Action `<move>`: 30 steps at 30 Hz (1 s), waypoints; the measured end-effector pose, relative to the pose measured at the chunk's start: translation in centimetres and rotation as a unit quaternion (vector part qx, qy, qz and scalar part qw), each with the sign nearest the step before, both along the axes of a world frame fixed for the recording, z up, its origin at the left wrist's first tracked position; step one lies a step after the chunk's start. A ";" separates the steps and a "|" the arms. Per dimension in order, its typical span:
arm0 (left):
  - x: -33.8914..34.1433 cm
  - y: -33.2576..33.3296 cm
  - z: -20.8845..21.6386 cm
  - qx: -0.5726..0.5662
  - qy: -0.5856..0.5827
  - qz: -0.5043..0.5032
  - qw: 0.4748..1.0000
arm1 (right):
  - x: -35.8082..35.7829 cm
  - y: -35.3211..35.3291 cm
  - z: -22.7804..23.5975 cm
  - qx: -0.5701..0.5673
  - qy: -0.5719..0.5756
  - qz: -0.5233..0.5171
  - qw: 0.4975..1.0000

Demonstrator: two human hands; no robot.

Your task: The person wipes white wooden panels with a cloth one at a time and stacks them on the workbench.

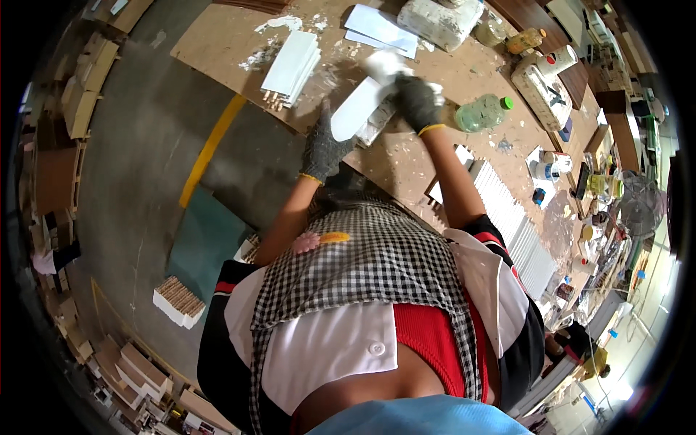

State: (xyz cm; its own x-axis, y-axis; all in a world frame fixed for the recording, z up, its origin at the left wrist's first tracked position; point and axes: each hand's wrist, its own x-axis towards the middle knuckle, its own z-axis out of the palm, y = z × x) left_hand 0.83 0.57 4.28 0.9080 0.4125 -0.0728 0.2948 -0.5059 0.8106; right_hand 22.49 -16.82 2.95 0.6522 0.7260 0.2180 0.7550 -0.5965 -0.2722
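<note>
My left hand (pixel 326 148), in a dark grey knit glove, grips the near end of a flat white slat (pixel 355 109) with a rounded end, its thumb along the edge. My right hand (pixel 418 103), gloved the same, is closed over the slat's far part. A white wad (pixel 384 65), smeared by motion, shows at its fingers; whether it is cloth or something else I cannot make out. Below the slat lies a whitish, stained block (pixel 378 122), partly hidden. Left of my hands, a stack of white slats (pixel 293 64) with brown ends rests on the workbench (pixel 341 76).
A green-capped clear bottle (pixel 480 114) stands right of my right hand. White sheets (pixel 380 29) and a stained white container (pixel 442 22) lie at the back. Rows of white slats (pixel 511 217) line the right side. A white stack (pixel 179 301) sits low on the left.
</note>
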 end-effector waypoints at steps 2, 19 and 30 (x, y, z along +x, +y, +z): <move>-0.9 1.4 0.0 0.083 -0.068 0.006 0.994 | 1.8 -2.0 4.0 0.105 0.092 -0.099 0.985; 2.6 11.5 1.9 0.467 -0.197 0.054 0.860 | -17.6 -30.5 6.9 0.653 0.212 -0.325 0.650; 3.3 -17.0 -5.5 0.089 0.141 -0.487 0.857 | -21.9 -27.4 9.3 0.720 0.065 -0.348 0.596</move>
State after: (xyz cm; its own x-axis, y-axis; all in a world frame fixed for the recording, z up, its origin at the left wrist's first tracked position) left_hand 4.11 -16.42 -1.27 0.7841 -0.5047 -0.3613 -0.1669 -0.7321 0.6604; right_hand 0.60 -44.21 12.20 0.7662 -0.6099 0.2026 0.3769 0.1711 -0.9103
